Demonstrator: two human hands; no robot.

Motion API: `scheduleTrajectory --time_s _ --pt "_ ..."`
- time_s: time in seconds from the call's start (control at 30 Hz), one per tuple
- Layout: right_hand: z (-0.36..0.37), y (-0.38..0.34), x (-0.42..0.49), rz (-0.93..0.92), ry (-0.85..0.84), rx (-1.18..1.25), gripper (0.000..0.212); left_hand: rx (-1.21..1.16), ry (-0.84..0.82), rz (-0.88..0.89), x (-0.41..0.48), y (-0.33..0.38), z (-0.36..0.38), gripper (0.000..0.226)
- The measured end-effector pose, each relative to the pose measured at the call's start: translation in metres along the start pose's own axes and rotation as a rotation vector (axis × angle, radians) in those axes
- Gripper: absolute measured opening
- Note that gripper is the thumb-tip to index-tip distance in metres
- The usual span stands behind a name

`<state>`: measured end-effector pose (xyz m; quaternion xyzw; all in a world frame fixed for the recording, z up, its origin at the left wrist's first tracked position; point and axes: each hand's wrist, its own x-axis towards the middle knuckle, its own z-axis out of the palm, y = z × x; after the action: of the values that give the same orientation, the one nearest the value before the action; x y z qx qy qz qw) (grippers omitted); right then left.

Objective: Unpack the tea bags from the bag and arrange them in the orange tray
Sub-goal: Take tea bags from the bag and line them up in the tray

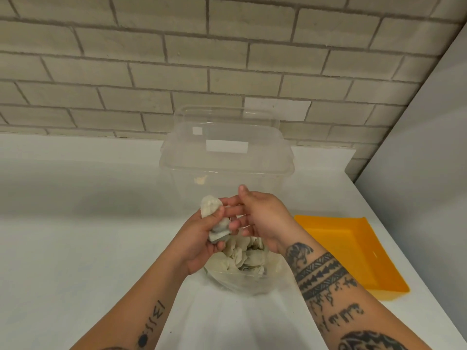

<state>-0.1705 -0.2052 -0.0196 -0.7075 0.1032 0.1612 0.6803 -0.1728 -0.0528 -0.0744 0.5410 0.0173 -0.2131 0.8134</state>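
A clear plastic bag (242,281) lies on the white counter near me, filled with several pale tea bags (249,256). Above its mouth, my left hand (199,238) is shut on a small bunch of tea bags (214,218). My right hand (262,218) is held against them from the right, fingers spread and touching the bunch; I cannot tell if it grips any. The orange tray (379,269) sits to the right of the bag, with nothing in it.
A large clear plastic tub (227,157) stands just behind the bag and hands. A brick wall (177,59) runs along the back of the white counter (75,223). A white panel (417,147) borders the counter on the right, beyond the tray.
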Motion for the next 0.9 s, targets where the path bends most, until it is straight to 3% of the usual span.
scheduleTrajectory --time_s 0.13,0.27,0.37,0.43,0.57,0.7,0.9 --pt "-0.009 0.02 -0.003 -0.051 0.184 -0.222 0.024 -0.213 0.176 0.008 0.003 0.0 -0.015 0.015" --pt "-0.003 0.049 -0.005 0.006 0.166 -0.733 0.028 -0.255 0.197 -0.008 0.004 -0.002 -0.018 0.011" --pt "0.009 0.068 0.0 0.022 0.155 -0.889 0.038 -0.224 0.195 -0.009 0.004 -0.005 -0.016 0.011" --pt "0.015 0.077 0.004 -0.031 0.193 -0.978 0.032 -0.205 0.195 -0.006 0.004 -0.006 -0.015 0.011" --pt "0.013 0.08 0.005 -0.137 0.28 -1.076 0.024 -0.172 0.201 -0.01 0.002 -0.007 -0.015 0.011" --pt "0.01 0.076 0.006 -0.223 0.338 -1.175 0.029 -0.119 0.204 -0.018 0.003 -0.008 -0.015 0.011" --pt "-0.006 0.052 0.0 -0.245 0.261 -0.95 0.02 -0.04 0.231 -0.03 0.003 -0.005 -0.011 0.011"
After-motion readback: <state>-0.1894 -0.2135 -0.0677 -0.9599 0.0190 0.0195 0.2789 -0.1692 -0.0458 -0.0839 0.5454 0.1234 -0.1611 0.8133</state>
